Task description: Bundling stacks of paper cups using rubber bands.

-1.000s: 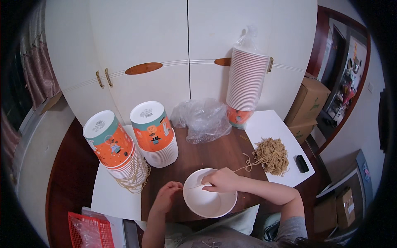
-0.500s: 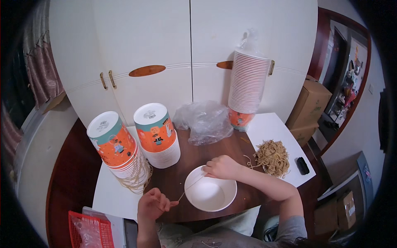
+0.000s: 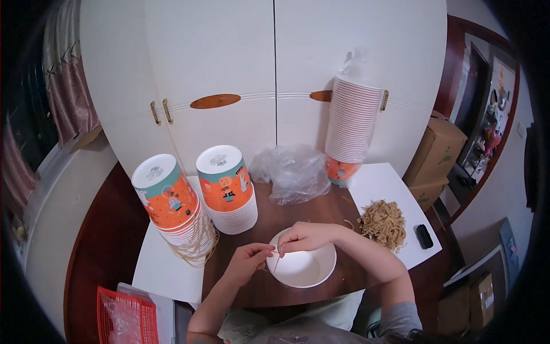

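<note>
A round white paper bowl stands on the brown tabletop in front of me. Over its left rim my two hands meet, fingertips nearly touching. My left hand pinches a thin beige string just outside the rim. My right hand reaches across the bowl's far side and pinches the same string, with a short end hanging down between the hands. Any knot or loop there is too small to make out. More beige strings drape over the left stack of paper buckets.
Another orange-and-white bucket stack stands beside the left one. Behind the bowl lies a crumpled clear plastic bag. A tall bagged bucket stack rises at the back right. To the right are a tangled tan string pile and a small black object.
My left hand has moved up and right to meet my right hand. The string, earlier stretched between them, is now gathered at the fingertips. The view has shifted slightly.
</note>
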The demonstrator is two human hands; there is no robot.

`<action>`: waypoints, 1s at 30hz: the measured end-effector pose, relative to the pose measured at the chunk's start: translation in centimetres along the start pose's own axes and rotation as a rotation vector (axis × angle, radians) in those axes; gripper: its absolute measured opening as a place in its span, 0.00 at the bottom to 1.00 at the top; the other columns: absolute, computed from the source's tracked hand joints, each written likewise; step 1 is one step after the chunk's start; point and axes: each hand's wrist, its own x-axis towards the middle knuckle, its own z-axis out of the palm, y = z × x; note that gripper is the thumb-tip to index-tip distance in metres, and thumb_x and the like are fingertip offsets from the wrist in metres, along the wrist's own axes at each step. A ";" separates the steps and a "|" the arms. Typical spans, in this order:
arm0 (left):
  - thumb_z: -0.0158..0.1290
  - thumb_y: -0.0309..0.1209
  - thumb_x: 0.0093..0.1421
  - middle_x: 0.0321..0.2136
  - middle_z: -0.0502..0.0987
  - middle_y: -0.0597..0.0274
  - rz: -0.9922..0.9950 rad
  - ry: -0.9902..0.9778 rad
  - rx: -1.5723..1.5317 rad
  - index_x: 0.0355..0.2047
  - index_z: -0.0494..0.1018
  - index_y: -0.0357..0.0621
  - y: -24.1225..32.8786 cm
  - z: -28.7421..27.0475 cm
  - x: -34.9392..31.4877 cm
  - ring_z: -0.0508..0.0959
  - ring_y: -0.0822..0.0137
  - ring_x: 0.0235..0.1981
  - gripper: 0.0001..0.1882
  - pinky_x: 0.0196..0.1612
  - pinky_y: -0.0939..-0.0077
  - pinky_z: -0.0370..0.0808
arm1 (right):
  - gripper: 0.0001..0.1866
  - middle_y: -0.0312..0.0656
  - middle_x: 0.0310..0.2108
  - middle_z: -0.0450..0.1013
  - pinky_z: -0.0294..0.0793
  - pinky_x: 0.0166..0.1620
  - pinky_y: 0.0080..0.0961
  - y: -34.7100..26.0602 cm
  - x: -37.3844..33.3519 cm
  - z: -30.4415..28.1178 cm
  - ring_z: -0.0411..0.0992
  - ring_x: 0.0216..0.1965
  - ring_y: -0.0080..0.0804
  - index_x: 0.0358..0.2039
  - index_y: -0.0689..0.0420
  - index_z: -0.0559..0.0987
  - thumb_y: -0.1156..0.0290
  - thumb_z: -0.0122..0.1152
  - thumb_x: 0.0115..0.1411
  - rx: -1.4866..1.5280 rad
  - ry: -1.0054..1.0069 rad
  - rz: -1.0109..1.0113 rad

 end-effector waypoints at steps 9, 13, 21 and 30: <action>0.48 0.29 0.55 0.24 0.73 0.67 -0.088 -0.136 0.289 0.34 0.73 0.37 0.5 1.2 -0.6 0.70 0.80 0.23 0.09 0.26 0.88 0.67 | 0.09 0.40 0.28 0.71 0.66 0.38 0.26 2.1 0.6 0.7 0.69 0.33 0.31 0.28 0.58 0.74 0.67 0.52 0.48 -0.173 0.353 0.429; 0.46 0.28 0.56 0.25 0.74 0.66 -0.114 -0.097 0.130 0.36 0.72 0.37 0.2 0.5 -0.5 0.72 0.78 0.25 0.10 0.29 0.87 0.70 | 0.05 0.40 0.25 0.65 0.64 0.35 0.30 2.0 -1.4 3.1 0.66 0.31 0.35 0.24 0.55 0.71 0.71 0.52 0.45 -0.592 0.648 0.078; 0.45 0.27 0.57 0.27 0.74 0.62 -0.134 -0.163 0.060 0.36 0.71 0.36 0.1 -0.4 -0.2 0.74 0.75 0.27 0.09 0.32 0.84 0.72 | 0.07 0.43 0.25 0.68 0.67 0.33 0.31 2.3 -1.6 5.7 0.68 0.29 0.38 0.24 0.60 0.74 0.70 0.54 0.49 -0.219 0.398 0.066; 0.46 0.26 0.56 0.28 0.74 0.61 -0.142 -0.176 0.066 0.36 0.70 0.37 0.0 -0.8 -0.4 0.75 0.73 0.29 0.08 0.34 0.80 0.74 | 0.09 0.44 0.23 0.68 0.67 0.32 0.31 0.5 -0.8 6.7 0.69 0.29 0.39 0.23 0.59 0.74 0.67 0.57 0.49 -0.270 0.710 0.022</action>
